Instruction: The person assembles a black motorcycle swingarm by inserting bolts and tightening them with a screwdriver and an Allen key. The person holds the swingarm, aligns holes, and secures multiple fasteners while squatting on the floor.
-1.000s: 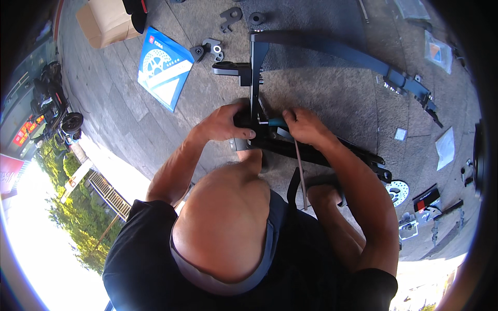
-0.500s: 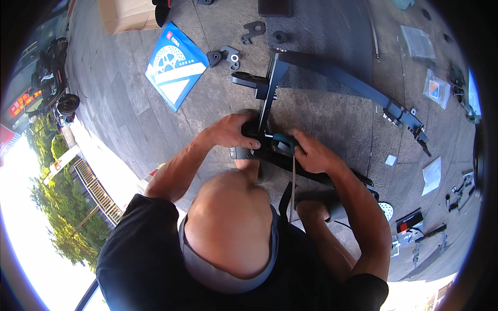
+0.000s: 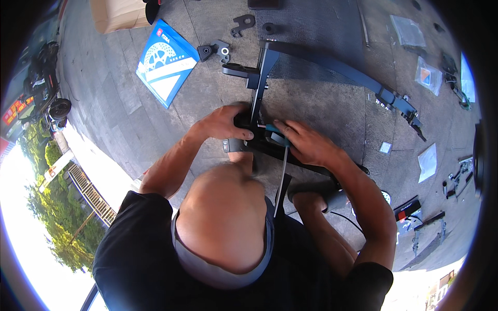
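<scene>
My left hand [image 3: 224, 124] is closed round the lower joint of a dark metal frame [image 3: 332, 67], its thumb lying along the black part. From that joint one bar rises away from me, and a long curved bar runs off to the far right. Just right of the joint, my right hand [image 3: 311, 144] grips a T-handle hex key [image 3: 277, 137] by its teal handle, index finger stretched along it. The key's short end points at the joint; its long steel shaft slants back toward my body. Where the short end meets the joint is too small to make out.
A blue-and-white packet [image 3: 166, 65] lies at the upper left, beside dark metal brackets [image 3: 213, 52]. Beyond it stands a cardboard box [image 3: 116, 15]. A dark mat [image 3: 311, 31] is under the far bar. Plastic bags [image 3: 428, 76] and white paper [image 3: 427, 163] lie at the right.
My right fingers have shifted and stretched further over the teal handle. The hex key's long shaft tilts more, its free end further left. The whole view has moved slightly.
</scene>
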{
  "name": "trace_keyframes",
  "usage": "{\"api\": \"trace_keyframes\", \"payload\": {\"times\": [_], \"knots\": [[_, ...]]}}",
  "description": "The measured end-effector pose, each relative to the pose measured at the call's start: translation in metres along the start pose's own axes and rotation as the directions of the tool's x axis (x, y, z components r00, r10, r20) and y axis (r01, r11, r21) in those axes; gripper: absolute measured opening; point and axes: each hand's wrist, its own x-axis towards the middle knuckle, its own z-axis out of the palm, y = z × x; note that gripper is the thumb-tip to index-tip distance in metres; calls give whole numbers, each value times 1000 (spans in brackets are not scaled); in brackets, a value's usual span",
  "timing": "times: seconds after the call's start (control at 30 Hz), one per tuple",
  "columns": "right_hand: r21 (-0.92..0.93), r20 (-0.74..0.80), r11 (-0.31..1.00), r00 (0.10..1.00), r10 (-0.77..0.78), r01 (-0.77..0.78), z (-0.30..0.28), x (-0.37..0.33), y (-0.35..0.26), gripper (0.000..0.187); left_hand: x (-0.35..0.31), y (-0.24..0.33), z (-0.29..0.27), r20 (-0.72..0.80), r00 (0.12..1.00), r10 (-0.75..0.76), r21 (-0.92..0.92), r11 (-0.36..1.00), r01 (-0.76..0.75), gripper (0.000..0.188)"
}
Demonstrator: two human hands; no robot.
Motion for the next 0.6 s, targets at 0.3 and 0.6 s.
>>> {"api": "trace_keyframes", "payload": {"times": [0.3, 0.6], "knots": [[564, -114, 805, 947, 299, -186, 32, 35, 5, 30, 1, -2, -1, 30, 1000, 2, -3, 1000, -2, 77], [494, -114, 841, 942, 316, -222, 16, 17, 2, 34, 2, -8, 2, -8, 1000, 23, 31, 999, -23, 79]]}}
